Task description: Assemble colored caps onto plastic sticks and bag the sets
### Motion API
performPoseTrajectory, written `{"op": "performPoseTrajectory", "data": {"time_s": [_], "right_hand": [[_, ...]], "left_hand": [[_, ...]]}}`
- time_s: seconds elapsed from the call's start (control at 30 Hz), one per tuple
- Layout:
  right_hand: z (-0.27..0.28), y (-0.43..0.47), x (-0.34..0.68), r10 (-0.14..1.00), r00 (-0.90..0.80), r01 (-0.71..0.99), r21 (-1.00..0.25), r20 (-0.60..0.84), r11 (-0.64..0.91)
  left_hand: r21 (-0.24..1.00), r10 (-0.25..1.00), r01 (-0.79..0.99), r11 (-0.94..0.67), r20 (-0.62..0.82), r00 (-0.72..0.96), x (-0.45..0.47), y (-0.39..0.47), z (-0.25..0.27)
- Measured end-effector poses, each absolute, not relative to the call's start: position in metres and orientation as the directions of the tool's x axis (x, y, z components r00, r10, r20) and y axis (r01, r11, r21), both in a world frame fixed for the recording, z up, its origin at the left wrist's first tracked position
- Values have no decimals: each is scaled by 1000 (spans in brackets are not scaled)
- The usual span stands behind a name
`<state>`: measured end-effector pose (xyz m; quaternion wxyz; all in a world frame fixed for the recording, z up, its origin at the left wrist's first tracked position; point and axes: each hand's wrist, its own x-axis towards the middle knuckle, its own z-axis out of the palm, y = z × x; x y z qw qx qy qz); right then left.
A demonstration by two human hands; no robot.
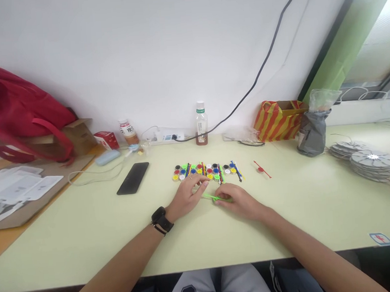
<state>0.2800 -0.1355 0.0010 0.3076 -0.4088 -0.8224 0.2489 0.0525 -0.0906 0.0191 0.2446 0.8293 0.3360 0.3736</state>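
My right hand (237,201) pinches a thin bright green plastic stick (216,198) with a small round part along it. Part of that stick is hidden under the fingers. Just left of it, my left hand (188,193) hovers with fingers stretched forward and thumb apart, beside the stick's left end. Beyond both hands lie coloured round discs (209,171) in small groups, with thin coloured sticks (236,170) between and beside them. Off to the right, a red stick with a red disc (260,169) lies by itself.
A black phone (132,179) lies to the left, near a white cable. At the wall stand a bottle (200,123), a power strip (169,135) and a striped bag (278,120). Stacked metal-looking discs (373,162) sit right; a red backpack (21,104) sits left.
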Motion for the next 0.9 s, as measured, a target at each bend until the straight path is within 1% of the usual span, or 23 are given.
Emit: {"op": "performPoseTrajectory", "data": {"time_s": [0.1,0.17,0.27,0.37,0.43,0.47,0.5,0.57,0.63,0.67,0.73,0.8,0.9], "right_hand": [[5,-137,281,818,-477,436,-722,320,537],[9,-134,286,833,-404,421,-732,377,535],[14,-124,307,842,-152,514,-686,518,515],[14,-111,338,755,141,668,-624,640,405],[9,-102,359,696,244,746,-589,675,310],[6,-99,368,686,275,777,-576,673,253],[2,-96,375,705,284,814,-552,650,181],[-8,-92,385,814,227,881,-469,535,63],[-16,-89,389,892,168,916,-400,419,15],[-19,-88,390,909,158,927,-375,386,-1],[-23,-87,389,907,166,942,-334,388,-29],[-24,-87,387,892,146,957,-289,428,-18],[-25,-86,382,861,47,955,-276,506,110]], "left_hand": [[661,750,383,-645,455,480,52,-90,19],[660,752,385,-644,458,473,51,-89,19],[662,752,381,-645,465,467,50,-89,19],[665,751,374,-646,464,471,51,-89,20],[665,748,374,-646,456,481,51,-90,20],[664,747,375,-646,453,487,52,-90,20],[664,747,376,-647,449,491,52,-90,20],[663,747,380,-645,445,494,52,-90,20],[662,751,387,-642,441,492,52,-90,19],[661,753,391,-640,440,489,52,-89,19],[661,757,395,-638,441,483,51,-89,19],[662,757,396,-636,439,483,51,-88,19],[659,752,393,-641,439,491,51,-89,20]]}}
